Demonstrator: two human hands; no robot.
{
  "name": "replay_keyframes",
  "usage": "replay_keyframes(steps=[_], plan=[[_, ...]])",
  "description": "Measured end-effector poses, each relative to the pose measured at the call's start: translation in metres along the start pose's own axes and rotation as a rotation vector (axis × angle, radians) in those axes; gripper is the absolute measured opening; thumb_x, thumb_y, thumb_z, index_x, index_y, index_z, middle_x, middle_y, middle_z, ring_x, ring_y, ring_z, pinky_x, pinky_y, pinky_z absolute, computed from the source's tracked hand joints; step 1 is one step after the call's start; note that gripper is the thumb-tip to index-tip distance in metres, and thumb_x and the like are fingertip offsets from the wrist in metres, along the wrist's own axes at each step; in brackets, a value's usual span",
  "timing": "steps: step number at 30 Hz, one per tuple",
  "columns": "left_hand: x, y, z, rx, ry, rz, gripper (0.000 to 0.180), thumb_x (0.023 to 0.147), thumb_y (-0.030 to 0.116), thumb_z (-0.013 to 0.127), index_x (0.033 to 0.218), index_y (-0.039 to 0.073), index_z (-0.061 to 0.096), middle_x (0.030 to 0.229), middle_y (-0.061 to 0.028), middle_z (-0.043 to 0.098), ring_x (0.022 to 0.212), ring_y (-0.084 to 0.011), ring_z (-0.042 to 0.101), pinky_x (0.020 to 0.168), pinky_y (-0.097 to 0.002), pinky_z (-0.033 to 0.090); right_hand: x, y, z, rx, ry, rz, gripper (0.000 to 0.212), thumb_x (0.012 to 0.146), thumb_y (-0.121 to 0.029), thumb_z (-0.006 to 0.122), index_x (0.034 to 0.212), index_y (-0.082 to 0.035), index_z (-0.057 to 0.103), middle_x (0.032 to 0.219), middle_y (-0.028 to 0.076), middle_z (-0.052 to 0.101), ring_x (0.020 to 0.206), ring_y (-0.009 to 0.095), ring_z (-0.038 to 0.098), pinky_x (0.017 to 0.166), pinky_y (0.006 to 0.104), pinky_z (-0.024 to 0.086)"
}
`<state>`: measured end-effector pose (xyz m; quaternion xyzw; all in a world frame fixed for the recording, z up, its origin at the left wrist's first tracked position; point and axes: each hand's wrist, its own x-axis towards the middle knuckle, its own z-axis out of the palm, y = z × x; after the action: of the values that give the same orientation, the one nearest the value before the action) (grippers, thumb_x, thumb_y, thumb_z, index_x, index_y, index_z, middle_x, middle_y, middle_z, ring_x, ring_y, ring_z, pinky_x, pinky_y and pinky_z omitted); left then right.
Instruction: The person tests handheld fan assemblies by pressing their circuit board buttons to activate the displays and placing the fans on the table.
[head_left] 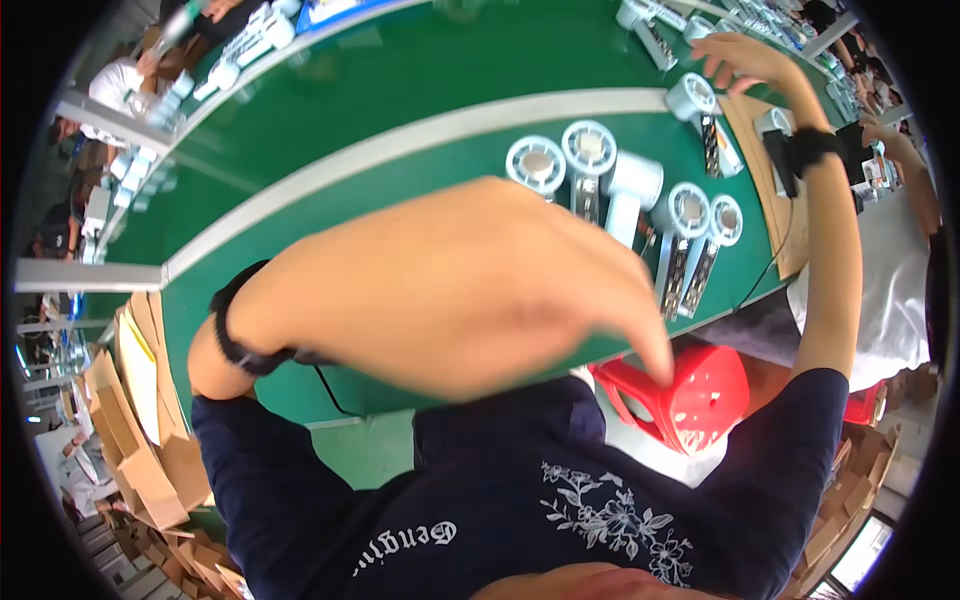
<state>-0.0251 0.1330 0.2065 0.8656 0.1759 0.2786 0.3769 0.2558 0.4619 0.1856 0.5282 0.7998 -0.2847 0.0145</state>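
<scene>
My left hand [490,290] is raised close in front of me, large and blurred. Its thumb points down to the right, while the other fingers are hidden or smeared. Behind it on the green table lie several pale blue handheld fan bodies with round heads, among them a fan [588,150] and another fan [688,210] whose handle bares a dark inner strip. At the far right my right hand [745,62] reaches over the table, fingers apart, with nothing visible in it. Just below that hand is another pale blue fan [692,97]. Black bands circle both wrists.
A pale rail [400,130] curves across the green table. A cardboard sheet [765,150] with a dark cable lies at the right, beside a person in a white top [890,260]. There is a red stool [700,400] below the table edge, and cardboard boxes [140,440] stand left.
</scene>
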Motion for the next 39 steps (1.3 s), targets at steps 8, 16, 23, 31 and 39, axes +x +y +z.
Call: replay_keyframes(steps=[8,16,23,31,39], plan=[[0.014,-0.178,-0.115,-0.276,0.104,-0.614,0.03,0.096,0.021,0.042,0.114,0.005,0.06,0.108,-0.009,0.063,0.095,-0.0182,0.062,0.086,-0.0317,0.048,0.141,0.0,0.05,-0.389,-0.097,0.323,0.055,0.077,-0.05,0.059,0.097,0.001,0.063,0.087,0.011,0.065,0.062,0.022,0.064,0.057,0.0355,0.055],[0.067,-0.323,-0.095,-0.831,0.518,-0.802,0.042,0.098,0.037,0.038,0.126,0.006,0.046,0.113,-0.0118,0.058,0.103,-0.0204,0.058,0.089,-0.0363,0.047,0.179,-0.024,0.068,-0.05,-0.004,0.099,0.049,0.075,-0.038,0.058,0.079,0.01,0.062,0.067,0.018,0.063,0.047,0.026,0.063,0.044,0.0336,0.054],[0.074,-0.341,-0.09,-1.158,0.688,-0.466,0.049,0.095,0.045,0.043,0.116,0.001,0.045,0.103,-0.0123,0.057,0.099,-0.0206,0.058,0.084,-0.0404,0.049,0.117,-0.114,0.123,-0.014,0.085,-0.322,0.047,0.077,-0.039,0.058,0.082,0.007,0.063,0.071,0.018,0.065,0.051,0.025,0.065,0.049,0.0334,0.055],[0.035,-0.351,-0.1,-1.01,0.977,-0.571,0.04,0.09,0.031,0.056,0.114,0.0,0.045,0.096,-0.0079,0.052,0.075,-0.0156,0.057,0.069,-0.0383,0.055,0.161,-0.014,-0.001,-0.067,0.142,-0.014,0.046,0.087,-0.043,0.046,0.086,-0.001,0.064,0.066,0.012,0.06,0.049,0.021,0.062,0.043,0.0283,0.051],[0.04,-0.318,-0.1,-0.865,0.912,-0.394,0.05,0.088,0.024,0.059,0.124,0.001,0.032,0.102,-0.009,0.052,0.071,-0.0151,0.058,0.066,-0.0353,0.055,0.194,0.146,0.007,-0.138,0.285,0.531,0.045,0.067,-0.039,0.07,0.088,0.001,0.062,0.072,0.011,0.062,0.056,0.022,0.059,0.044,0.0356,0.047]])
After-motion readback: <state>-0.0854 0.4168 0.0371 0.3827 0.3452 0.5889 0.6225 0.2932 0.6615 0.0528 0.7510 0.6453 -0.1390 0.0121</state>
